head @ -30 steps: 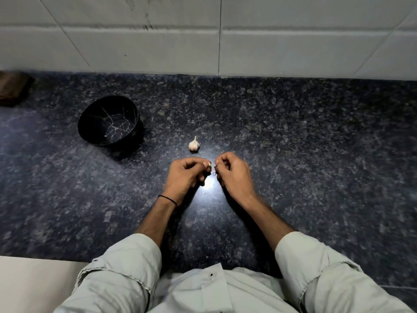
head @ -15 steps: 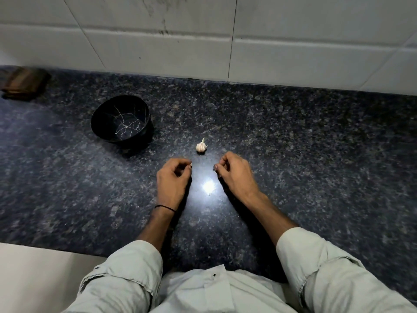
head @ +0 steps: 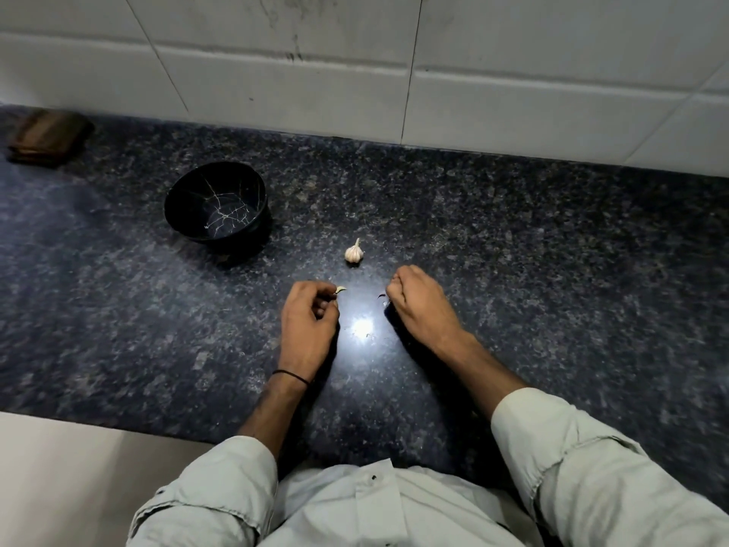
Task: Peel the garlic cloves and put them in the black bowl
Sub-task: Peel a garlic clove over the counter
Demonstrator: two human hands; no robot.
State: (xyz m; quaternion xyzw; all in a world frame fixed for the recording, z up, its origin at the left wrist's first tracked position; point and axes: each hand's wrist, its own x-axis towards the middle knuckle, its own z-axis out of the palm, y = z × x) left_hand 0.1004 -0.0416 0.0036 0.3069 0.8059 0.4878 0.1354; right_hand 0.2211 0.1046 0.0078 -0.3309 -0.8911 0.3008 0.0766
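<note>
1 clove (head: 340,289) pinched by left hand (head: 309,321), right hand (head: 418,300) curled

Bowl (head: 185,207) left of garlic bulb (head: 354,252)

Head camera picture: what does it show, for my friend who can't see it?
A person's left hand pinches a small garlic clove over a dark speckled counter, the right hand curled beside it. A garlic bulb sits beyond the hands, and a black bowl stands farther left.
</note>
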